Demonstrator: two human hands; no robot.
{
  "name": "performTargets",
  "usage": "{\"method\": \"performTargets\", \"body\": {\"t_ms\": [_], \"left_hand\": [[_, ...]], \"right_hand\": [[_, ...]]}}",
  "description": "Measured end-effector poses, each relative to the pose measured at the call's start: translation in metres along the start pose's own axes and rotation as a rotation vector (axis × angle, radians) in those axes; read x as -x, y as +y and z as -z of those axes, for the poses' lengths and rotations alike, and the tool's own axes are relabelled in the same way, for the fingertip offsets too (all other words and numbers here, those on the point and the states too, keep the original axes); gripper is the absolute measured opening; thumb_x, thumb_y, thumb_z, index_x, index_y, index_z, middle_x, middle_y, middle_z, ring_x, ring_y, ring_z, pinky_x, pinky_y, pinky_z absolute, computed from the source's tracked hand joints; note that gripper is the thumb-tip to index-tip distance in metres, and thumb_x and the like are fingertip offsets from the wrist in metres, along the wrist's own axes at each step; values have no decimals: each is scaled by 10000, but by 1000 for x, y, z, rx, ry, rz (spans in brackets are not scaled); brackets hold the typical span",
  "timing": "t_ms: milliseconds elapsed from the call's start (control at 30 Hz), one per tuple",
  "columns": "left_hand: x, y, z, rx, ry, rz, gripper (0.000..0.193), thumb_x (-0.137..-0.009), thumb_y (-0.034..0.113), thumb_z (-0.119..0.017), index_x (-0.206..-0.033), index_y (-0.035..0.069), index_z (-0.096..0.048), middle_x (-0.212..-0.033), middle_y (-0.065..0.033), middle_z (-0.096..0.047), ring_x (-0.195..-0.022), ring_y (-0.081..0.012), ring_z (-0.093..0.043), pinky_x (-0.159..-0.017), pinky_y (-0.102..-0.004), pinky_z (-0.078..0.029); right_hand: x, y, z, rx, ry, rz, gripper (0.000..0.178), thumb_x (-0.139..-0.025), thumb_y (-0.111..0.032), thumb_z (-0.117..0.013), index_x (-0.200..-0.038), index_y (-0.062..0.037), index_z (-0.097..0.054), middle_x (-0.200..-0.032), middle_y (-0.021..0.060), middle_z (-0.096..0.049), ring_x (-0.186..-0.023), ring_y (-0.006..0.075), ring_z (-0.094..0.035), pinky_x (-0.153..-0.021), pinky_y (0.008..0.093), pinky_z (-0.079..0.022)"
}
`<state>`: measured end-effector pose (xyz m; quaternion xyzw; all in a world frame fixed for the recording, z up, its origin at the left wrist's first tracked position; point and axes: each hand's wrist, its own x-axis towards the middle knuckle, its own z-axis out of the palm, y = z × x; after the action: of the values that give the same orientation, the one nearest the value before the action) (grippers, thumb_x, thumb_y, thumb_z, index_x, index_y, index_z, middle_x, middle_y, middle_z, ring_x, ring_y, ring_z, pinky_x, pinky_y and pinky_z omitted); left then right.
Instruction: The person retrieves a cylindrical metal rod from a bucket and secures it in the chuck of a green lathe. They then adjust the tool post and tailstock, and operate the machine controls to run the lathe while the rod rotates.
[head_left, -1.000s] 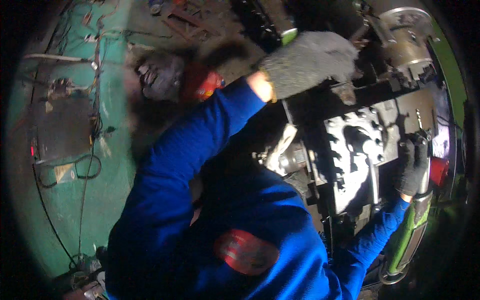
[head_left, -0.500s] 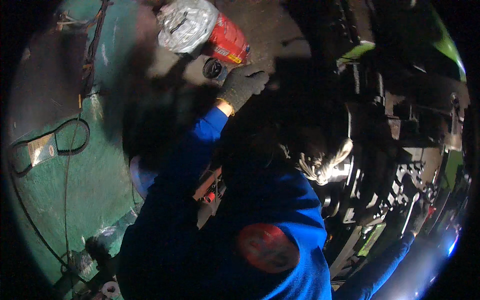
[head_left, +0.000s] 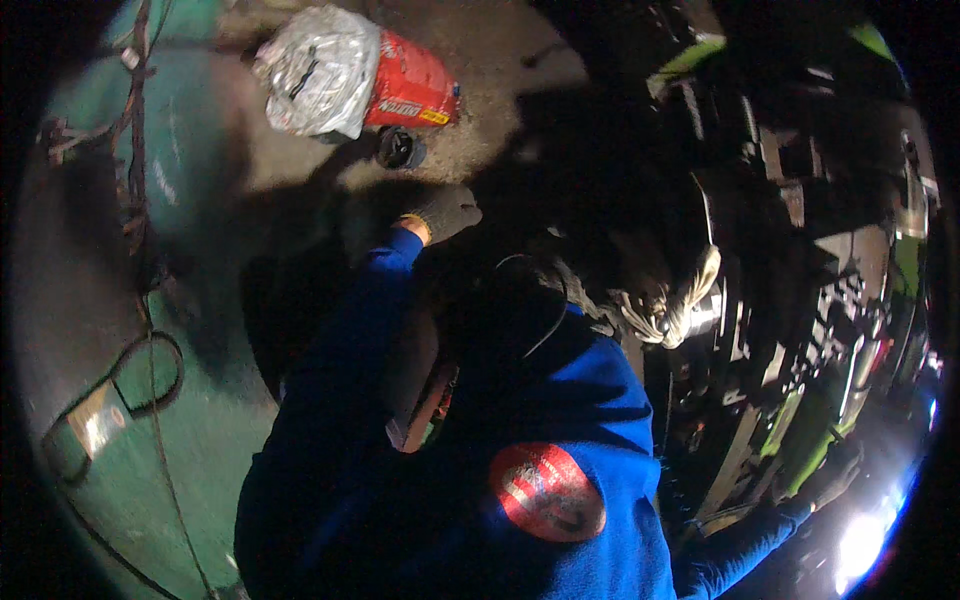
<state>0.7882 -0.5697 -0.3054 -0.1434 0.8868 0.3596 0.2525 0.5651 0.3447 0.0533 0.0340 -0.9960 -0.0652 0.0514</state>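
My left hand [head_left: 450, 211], in a grey knitted glove, hangs over the dark area left of the machinery. Its fingers are curled, and shadow hides whatever they may hold. Nearest to it stands a small black round container [head_left: 401, 148], apart from the hand. At the lower right my right hand [head_left: 836, 474], gloved and dim, reaches beside a green bar [head_left: 806, 462] on the machine; its fingers are lost in the dark. A bundle of whitish strands [head_left: 672, 312] hangs around a shiny metal part in the middle of the machinery.
A red sack [head_left: 412, 82] and a silvery-white bag [head_left: 325, 72] lie at the far side. On the green surface at left rests a black ribbed belt [head_left: 165, 375] with a card sleeve [head_left: 97, 418]. Dark machinery [head_left: 790, 290] fills the right.
The view has shifted, so the sack, bag and belt sit further left. My left hand has drawn back from the black container. My right hand sits lower beside the machine.
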Motion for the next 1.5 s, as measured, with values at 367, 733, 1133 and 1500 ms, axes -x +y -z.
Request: {"method": "performTargets", "body": {"t_ms": [367,733,1133,1500], "left_hand": [[-34,62,6,-830,-507,-749,245,-990,265,-680,-1087,136,-864,-1174,-126,-832,-1097,-335,-792,-919,-474,-634],[18,164,-96,-477,-836,-670,292,-1004,291,-697,-1208,133,-834,-1288,-129,-803,-1183,-365,-754,-1015,-479,-601],[96,262,-201,-326,-845,-724,355,-971,354,-741,-1267,177,-824,-1275,-115,-796,-1222,-363,-727,-1106,-486,-557],[146,278,-219,-433,-600,-847,352,-966,401,-774,-1244,196,-836,-1273,-132,-745,-1211,-380,-713,-1051,-530,-578]], "right_hand": [[325,-11,-69,-935,126,-832,400,-1167,-241,-584,-1460,23,-653,-1414,153,-709,-1275,312,-702,-1100,469,-570],[622,-118,-88,-1366,379,-1517,417,-1098,-393,-698,-1375,-83,-667,-1229,51,-690,-1006,204,-655,-862,350,-557],[763,-136,-105,-1338,554,-1784,448,-1100,-442,-736,-1378,-96,-673,-1327,87,-726,-1046,233,-680,-926,402,-619],[731,-133,-136,-1499,410,-1716,427,-1090,-356,-769,-1393,-71,-673,-1328,136,-727,-915,174,-673,-765,345,-602]]}}
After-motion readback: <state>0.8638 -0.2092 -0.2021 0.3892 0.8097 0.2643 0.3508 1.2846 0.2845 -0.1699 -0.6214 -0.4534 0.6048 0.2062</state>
